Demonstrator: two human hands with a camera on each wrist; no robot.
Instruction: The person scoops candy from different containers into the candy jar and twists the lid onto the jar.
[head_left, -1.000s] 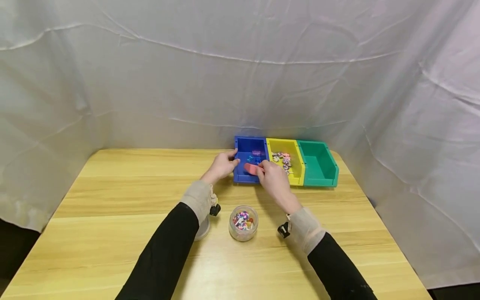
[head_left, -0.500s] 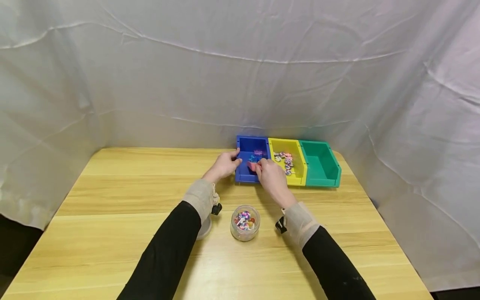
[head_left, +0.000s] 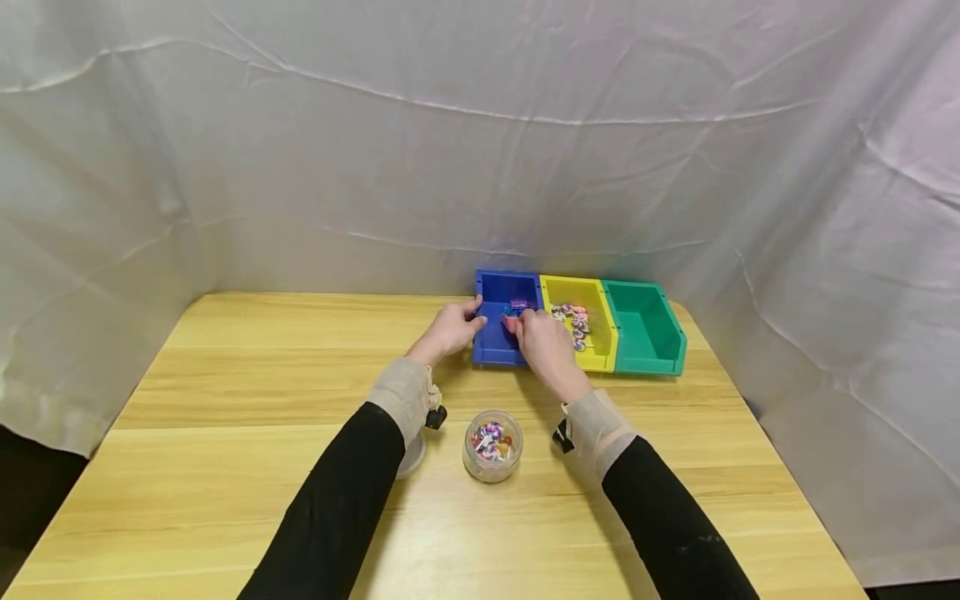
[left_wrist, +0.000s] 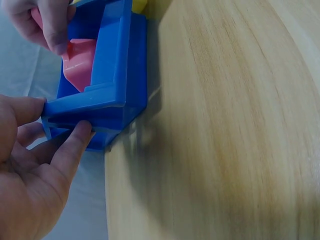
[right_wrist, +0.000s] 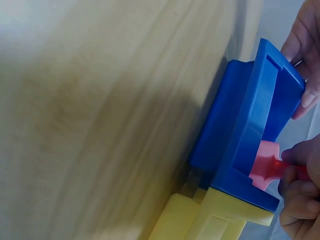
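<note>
- We count three open bins in one row on the table (head_left: 225, 375): one blue bin (head_left: 491, 346), one yellow bin (head_left: 596, 354) and one green bin (head_left: 645, 329).
- We see one clear jar (head_left: 492, 445) of small mixed-colour pieces; the pieces are too small for us to count.
- We see one pink piece (left_wrist: 80, 62), pinched over the blue bin.
- We count two hands, the left hand (head_left: 450, 331) and the right hand (head_left: 546, 346), each with one black sleeve and one pale cuff.
- The little pieces in the yellow bin form one heap; we cannot number them.
- We see one wooden table and one white cloth backdrop (head_left: 480, 150).
</note>
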